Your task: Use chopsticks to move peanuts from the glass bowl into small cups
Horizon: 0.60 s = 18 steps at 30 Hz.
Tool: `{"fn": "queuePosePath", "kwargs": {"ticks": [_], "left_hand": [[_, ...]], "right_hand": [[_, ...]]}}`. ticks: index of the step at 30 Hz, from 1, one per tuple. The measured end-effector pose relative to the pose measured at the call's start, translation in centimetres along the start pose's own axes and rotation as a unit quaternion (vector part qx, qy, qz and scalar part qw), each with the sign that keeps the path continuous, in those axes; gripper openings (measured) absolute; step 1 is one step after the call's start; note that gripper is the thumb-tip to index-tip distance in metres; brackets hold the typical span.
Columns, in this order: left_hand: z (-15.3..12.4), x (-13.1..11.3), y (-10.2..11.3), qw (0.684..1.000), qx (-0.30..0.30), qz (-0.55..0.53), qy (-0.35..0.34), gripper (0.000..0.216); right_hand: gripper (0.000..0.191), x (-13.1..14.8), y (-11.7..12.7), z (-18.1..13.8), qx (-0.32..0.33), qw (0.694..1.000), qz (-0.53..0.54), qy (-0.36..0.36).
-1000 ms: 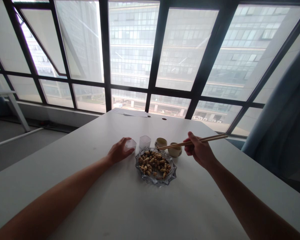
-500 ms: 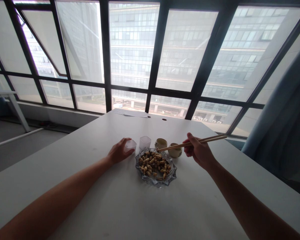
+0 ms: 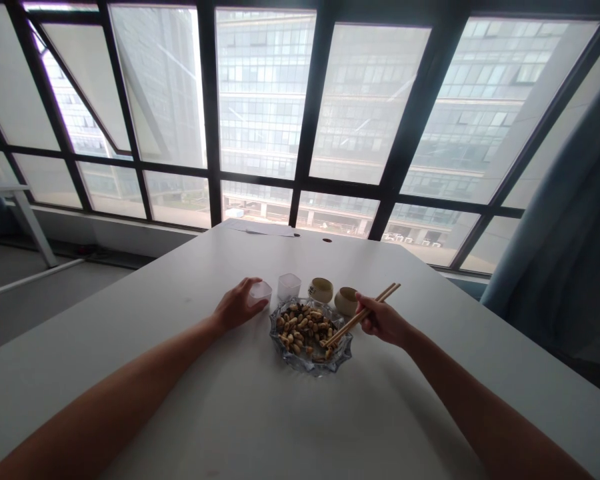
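Note:
My right hand (image 3: 380, 319) grips a pair of wooden chopsticks (image 3: 353, 325), whose tips reach down among the peanuts (image 3: 300, 325). The peanuts, in their shells, lie in a clear glass bowl (image 3: 310, 365) with a pointed rim. My left hand (image 3: 240, 303) is wrapped around a small translucent plastic cup (image 3: 263, 292), thumb in front and fingers behind. Beside that cup stands a second translucent cup (image 3: 289, 287). Two small pale yellow cups (image 3: 321, 291) stand behind the bowl, the right one (image 3: 346, 302) close to my right fingers.
A white table (image 3: 230, 413) carries everything. Sheets of paper (image 3: 260, 229) lie at its far edge near two dark round holes. Beyond it are tall windows (image 3: 265, 93). A blue curtain (image 3: 555, 207) hangs at the right, and another white table (image 3: 10, 190) stands at the left.
My right hand has moved down and left, and the chopstick tips have gone from above the bowl's back rim into the peanuts at its right side. My left hand stays on its cup.

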<state>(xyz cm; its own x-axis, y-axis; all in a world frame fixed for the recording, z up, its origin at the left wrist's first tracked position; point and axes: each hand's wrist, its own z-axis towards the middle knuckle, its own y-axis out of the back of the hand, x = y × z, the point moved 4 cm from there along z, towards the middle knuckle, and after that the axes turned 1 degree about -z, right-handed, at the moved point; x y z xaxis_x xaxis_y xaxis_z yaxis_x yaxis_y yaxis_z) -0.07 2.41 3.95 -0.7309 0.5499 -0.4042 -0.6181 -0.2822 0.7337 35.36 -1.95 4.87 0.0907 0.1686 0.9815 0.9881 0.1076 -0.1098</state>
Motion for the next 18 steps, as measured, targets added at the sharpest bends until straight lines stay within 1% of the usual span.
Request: {"fn": "queuePosePath", "kwargs": {"ticks": [3,8,13,18], "left_hand": [[0.0,-0.1,0.0,1.0,-0.001,-0.003,0.001,0.049],[0.0,-0.2,0.1,1.0,0.0,-0.004,0.0,0.05],[0.0,-0.3,0.3,1.0,0.003,0.0,-0.004,0.049],[0.0,-0.2,0.2,1.0,0.003,0.003,-0.001,0.049]], "right_hand": [[0.042,-1.4,0.4,0.5,0.006,1.0,0.019,-0.015],[0.044,-2.9,-0.3,0.7,0.024,0.998,0.043,-0.031],[0.049,-3.4,-0.8,0.6,0.027,0.998,0.052,-0.021],[0.054,-3.6,-0.7,0.7,0.009,0.998,0.065,0.002]]}}
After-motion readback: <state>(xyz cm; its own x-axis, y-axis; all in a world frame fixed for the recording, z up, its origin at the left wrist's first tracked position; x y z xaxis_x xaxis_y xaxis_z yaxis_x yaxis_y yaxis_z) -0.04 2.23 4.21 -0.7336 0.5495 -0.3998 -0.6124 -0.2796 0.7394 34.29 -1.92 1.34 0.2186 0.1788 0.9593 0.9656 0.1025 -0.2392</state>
